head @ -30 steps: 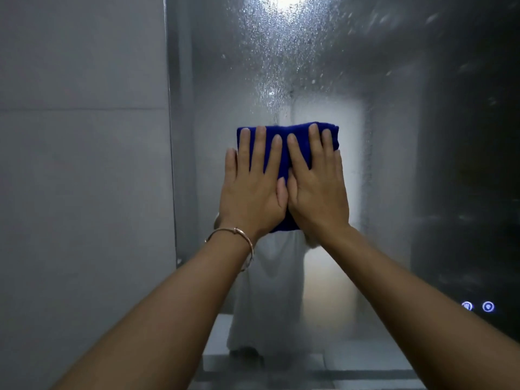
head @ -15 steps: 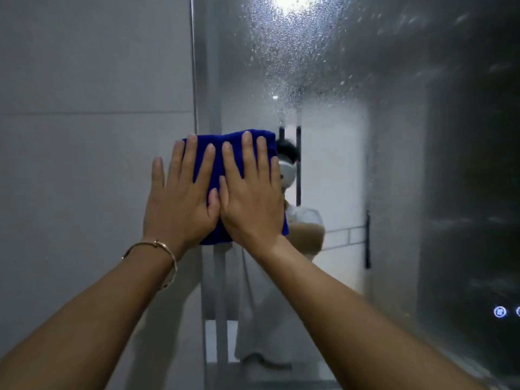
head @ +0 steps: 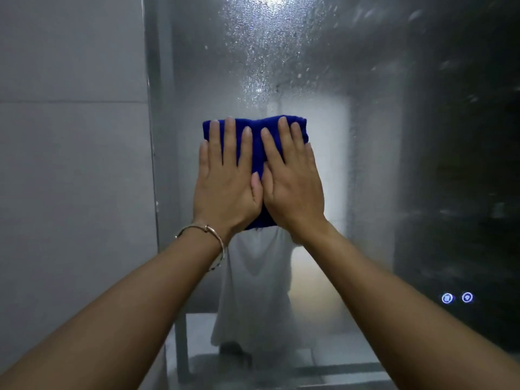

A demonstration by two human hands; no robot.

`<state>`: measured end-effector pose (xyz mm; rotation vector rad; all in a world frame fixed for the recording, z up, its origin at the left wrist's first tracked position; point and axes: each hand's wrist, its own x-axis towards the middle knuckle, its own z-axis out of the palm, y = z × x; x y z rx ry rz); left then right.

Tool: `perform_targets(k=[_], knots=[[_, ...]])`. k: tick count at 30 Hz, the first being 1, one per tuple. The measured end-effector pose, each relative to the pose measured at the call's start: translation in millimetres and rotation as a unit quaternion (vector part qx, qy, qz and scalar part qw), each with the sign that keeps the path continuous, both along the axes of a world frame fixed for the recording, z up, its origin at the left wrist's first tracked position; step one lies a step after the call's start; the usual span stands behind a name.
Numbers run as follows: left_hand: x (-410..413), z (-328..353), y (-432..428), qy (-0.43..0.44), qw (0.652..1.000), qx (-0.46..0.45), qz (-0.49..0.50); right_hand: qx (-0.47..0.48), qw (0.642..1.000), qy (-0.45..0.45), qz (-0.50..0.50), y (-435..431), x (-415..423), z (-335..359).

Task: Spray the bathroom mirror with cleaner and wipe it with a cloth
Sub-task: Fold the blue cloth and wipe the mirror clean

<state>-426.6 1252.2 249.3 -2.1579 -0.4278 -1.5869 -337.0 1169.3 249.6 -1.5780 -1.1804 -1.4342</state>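
Wiping step judged in hand; spraying judged done, as droplets are seen across the upper centre of the wall-mounted glass bathroom mirror point(head: 365, 136).

Task item: a folded, deep-blue, soft-pile cloth point(head: 254, 142) is located at frame centre, pressed flat against the mirror surface. Its top edge and a small lower corner are visible; the rest is covered by the hands.

Hands: left hand point(head: 225, 187) and right hand point(head: 292, 190) are laid side by side on the cloth, thumbs touching. Fingers are extended and slightly spread, palms flat; nothing is gripped or pinched. The cloth is held by pressure only. A thin metal bangle point(head: 202, 235) is noted on the left wrist.

Handling, as judged: cloth is light, limp, compressible; likely damp w/ cleaner. It would slump or drop if pressure were released, so flat-palm contact over the middle is judged the correct hold. Mirror is rigid, breakable, and slick when wet; even, moderate pressure is advised. Slip of cloth under the palms is a possible fault.

Surface condition: haze and beads are seen above and to the right of the cloth. Two small lit round touch icons point(head: 457, 298) are seen at lower right. Grey tiled wall point(head: 70, 164) adjoins at the left of frame.

Containers: none in view; spray bottle not seen.
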Motion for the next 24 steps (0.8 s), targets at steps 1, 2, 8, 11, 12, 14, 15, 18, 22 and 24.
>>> perform_targets(k=[1, 2, 8, 11, 12, 14, 15, 18, 22, 24], knots=[[6, -1, -7, 0.002, 1.0, -0.001, 0.0, 0.002, 1.0, -0.001, -0.003, -7, 6, 0], [11, -2, -13, 0.002, 1.0, -0.003, -0.002, 0.003, 1.0, -0.003, -0.008, -13, 11, -1], [26, -18, -29, 0.011, 1.0, -0.011, -0.001, 0.006, 1.0, -0.01, -0.019, -29, 26, -16], [31, -40, -33, 0.023, 1.0, -0.008, -0.003, 0.012, 0.999, -0.013, -0.031, -33, 33, -39], [32, -49, -34, 0.026, 1.0, -0.011, -0.008, 0.014, 0.999, -0.014, -0.031, -34, 34, -49], [33, -69, -36, 0.03, 0.999, -0.02, -0.023, 0.016, 0.999, -0.013, -0.031, -35, 35, -69], [33, -79, -36, 0.032, 0.999, -0.022, -0.028, 0.014, 0.999, -0.011, -0.033, -35, 35, -79], [27, -109, -34, 0.045, 0.999, -0.017, -0.019, -0.002, 0.999, 0.003, -0.038, -32, 30, -111], [14, -149, -26, 0.067, 0.998, -0.019, 0.0, -0.019, 0.999, 0.015, -0.04, -27, 19, -152], [7, -171, -19, 0.076, 0.997, -0.017, 0.002, -0.032, 0.999, 0.016, -0.037, -23, 13, -174]])
